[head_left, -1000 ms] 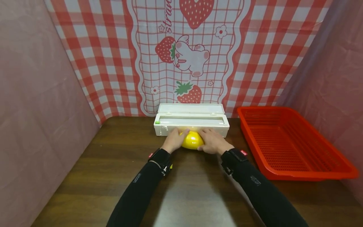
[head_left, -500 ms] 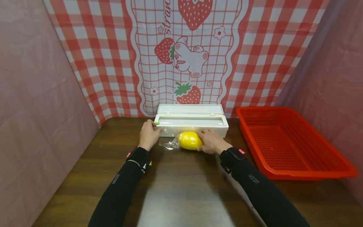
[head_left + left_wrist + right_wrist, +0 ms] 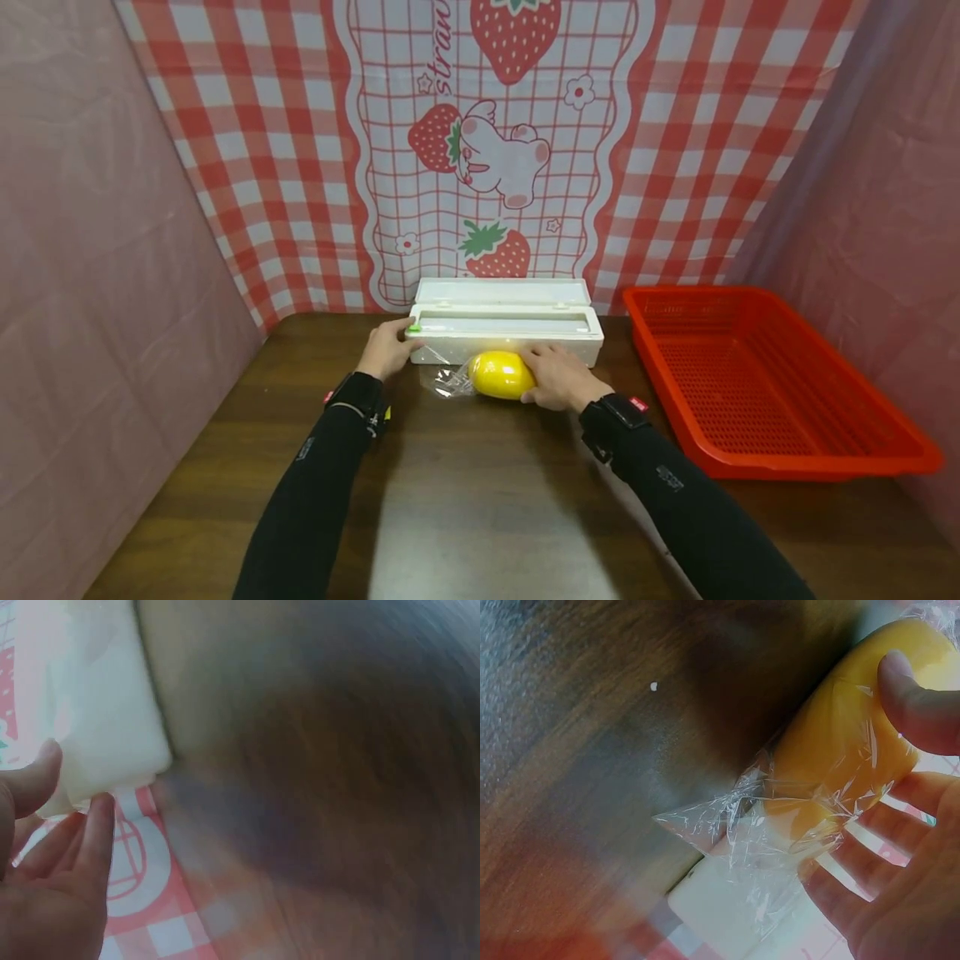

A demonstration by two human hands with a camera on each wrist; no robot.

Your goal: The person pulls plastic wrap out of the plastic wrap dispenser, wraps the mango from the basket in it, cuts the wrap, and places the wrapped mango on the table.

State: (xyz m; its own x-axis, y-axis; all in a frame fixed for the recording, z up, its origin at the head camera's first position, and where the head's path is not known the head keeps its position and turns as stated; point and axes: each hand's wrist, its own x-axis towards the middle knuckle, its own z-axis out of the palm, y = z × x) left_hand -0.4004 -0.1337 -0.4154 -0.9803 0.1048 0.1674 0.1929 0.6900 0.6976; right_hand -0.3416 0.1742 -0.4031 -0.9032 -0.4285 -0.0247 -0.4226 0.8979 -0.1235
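A white cling film dispenser (image 3: 510, 346) stands at the back of the table, its lid (image 3: 502, 292) raised and a green slider (image 3: 415, 328) at its left end. My left hand (image 3: 386, 350) grips that end, thumb on the front and fingers by the corner. In the left wrist view, the thumb (image 3: 49, 761) lies against the white casing. My right hand (image 3: 561, 377) holds a smooth yellow oval, mango-like object (image 3: 501, 374) in front of the dispenser. Clear film (image 3: 742, 817) wraps it and bunches at its left side; a thin strip stretches toward the dispenser.
A red plastic basket (image 3: 705, 433) stands on the right of the brown wooden table (image 3: 480, 500). Behind the dispenser hangs a red-and-white checked cloth (image 3: 675, 167) with strawberries. Pink curtains (image 3: 112, 292) close off both sides.
My left hand has let go of the yellow object, moved left to the dispenser's end and settled there. The film beside the object came into view. My right hand has stayed on the object.
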